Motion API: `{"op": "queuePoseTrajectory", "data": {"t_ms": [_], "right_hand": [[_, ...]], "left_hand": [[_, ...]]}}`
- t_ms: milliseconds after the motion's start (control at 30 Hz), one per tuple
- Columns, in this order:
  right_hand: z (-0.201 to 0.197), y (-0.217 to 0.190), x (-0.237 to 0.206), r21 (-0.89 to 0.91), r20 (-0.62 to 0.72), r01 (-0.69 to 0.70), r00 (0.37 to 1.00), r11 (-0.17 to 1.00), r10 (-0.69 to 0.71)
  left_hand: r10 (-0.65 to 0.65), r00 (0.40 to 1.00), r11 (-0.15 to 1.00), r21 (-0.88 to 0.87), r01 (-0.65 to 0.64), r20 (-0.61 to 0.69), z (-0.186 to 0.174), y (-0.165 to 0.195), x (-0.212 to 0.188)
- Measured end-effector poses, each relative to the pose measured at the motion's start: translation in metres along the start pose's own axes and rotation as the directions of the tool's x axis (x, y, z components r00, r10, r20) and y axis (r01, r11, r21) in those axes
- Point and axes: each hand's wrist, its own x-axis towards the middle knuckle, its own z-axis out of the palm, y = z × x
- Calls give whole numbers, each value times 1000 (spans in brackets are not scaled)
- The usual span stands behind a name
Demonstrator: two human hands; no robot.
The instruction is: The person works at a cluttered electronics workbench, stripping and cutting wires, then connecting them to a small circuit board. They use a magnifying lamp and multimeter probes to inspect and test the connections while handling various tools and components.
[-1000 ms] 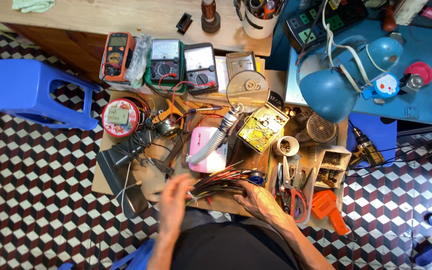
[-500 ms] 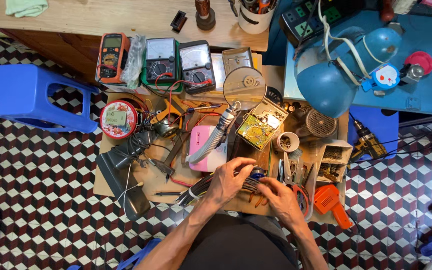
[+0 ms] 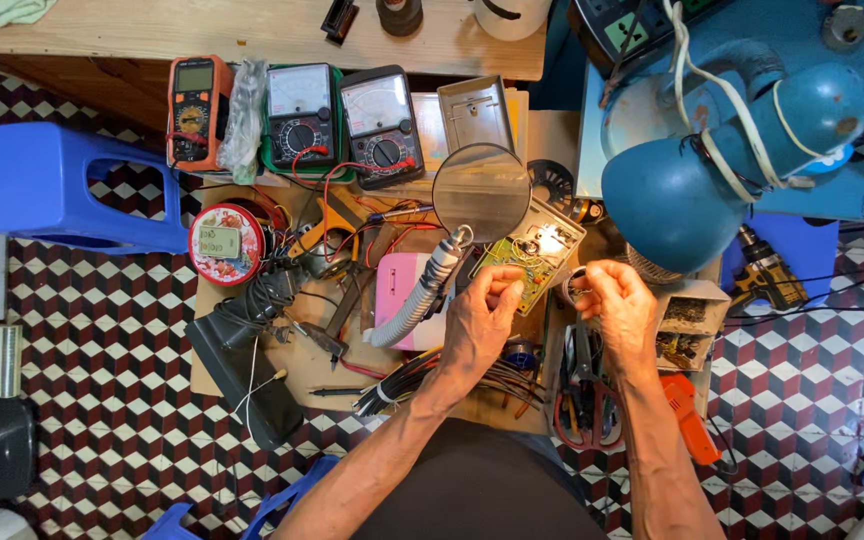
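Note:
My left hand point(image 3: 480, 318) hovers over the low wooden board, thumb and fingers pinched together at the edge of a green circuit board point(image 3: 542, 248) in an open case. What it pinches is too small to see. My right hand point(image 3: 620, 300) is a little to the right, fingers curled on a small roll point(image 3: 574, 290) beside the circuit board. A round magnifier point(image 3: 482, 190) on a grey flexible arm stands just above my left hand, with a pink box point(image 3: 397, 288) to its left.
Three multimeters point(image 3: 299, 120) line the back. A red round tin point(image 3: 224, 243) and a blue stool point(image 3: 52, 185) are at the left, a blue lamp point(image 3: 692, 190) at the right. A wire bundle point(image 3: 422, 375), pliers point(image 3: 587, 400) and an orange tool point(image 3: 692, 415) lie near me.
Both hands rose from the wire bundle at the near edge to the circuit board and roll; the left hand closed into a pinch, the right curled on the roll.

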Motion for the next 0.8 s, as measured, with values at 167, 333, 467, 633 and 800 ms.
{"op": "queuePoseTrajectory", "data": {"t_ms": [167,333,467,633,800], "right_hand": [[-2,-5,34,-38,117,-216,969,976,219],[2,-7,48,-61,189,-219,955,974,227],[2,-6,53,-45,201,-255,945,966,259],[6,-7,57,-24,200,-296,934,955,295],[11,-8,61,12,197,-296,937,955,288]], "left_hand": [[-77,996,996,43,79,-43,15,-16,27],[-117,993,993,18,118,-35,23,-23,42],[-190,981,979,74,191,-27,28,-28,47],[-210,978,977,46,210,0,29,-39,50],[-218,976,973,74,218,0,30,-49,54]]}}
